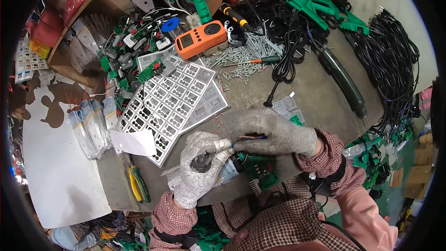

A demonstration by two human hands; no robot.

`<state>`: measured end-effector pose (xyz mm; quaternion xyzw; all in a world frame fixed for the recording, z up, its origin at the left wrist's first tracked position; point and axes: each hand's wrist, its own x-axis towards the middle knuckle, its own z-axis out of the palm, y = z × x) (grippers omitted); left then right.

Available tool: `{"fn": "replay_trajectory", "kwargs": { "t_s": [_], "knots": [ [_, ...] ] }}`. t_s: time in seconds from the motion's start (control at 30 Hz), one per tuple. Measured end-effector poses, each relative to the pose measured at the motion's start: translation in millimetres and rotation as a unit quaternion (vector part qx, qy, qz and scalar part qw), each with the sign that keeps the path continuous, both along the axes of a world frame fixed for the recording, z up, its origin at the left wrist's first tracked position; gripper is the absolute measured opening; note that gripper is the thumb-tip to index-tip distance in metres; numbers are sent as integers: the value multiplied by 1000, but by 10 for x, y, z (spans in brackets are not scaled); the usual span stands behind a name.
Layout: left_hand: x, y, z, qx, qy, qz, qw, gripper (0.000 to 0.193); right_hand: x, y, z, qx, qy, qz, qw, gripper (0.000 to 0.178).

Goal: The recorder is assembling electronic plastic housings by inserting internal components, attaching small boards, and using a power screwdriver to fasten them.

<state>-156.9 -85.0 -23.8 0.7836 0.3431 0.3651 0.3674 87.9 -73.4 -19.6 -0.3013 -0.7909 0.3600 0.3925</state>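
Both my hands wear grey-white knit gloves and meet near the table's front edge. My left hand [199, 165] is closed, its thumb and fingertips pinching near a thin blue wire [232, 145]. My right hand [274, 132], slightly blurred, has its fingers pressed together against the same spot, with thin wires [251, 137] showing between them. Below the hands lies a silvery cylindrical part [227, 172], partly hidden by my left hand. Beside it, a green circuit board [263, 173] with small components sits at the table edge. The wire ends are too small to make out.
Label sheets [179, 97], an orange meter [201, 40] and loose screws [251, 56] lie beyond my hands. Pliers [138, 183] are at left. A dark green electric screwdriver [341, 79] and bundled black cords [390, 60] lie right. Green circuit boards [123, 65] pile up at far left.
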Motion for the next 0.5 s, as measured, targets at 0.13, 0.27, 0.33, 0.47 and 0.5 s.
{"fn": "replay_trajectory", "kwargs": {
  "t_s": [0.13,0.27,0.33,0.47,0.5],
  "knots": [
    [100,-111,163,-25,-31,-28,999,19,99,-2,60,-43,81,-73,993,25],
    [213,-113,294,-6,13,-155,988,21,-57,-20,250,-378,108,-104,914,36],
    [264,-108,388,-3,94,-175,980,20,-57,-111,195,-301,155,-133,931,35],
    [191,-158,442,74,239,-167,954,23,180,-411,160,-112,64,-182,975,26],
    [204,-170,459,140,288,-179,930,25,276,-547,197,-24,-55,-210,976,26]
  ]
}}
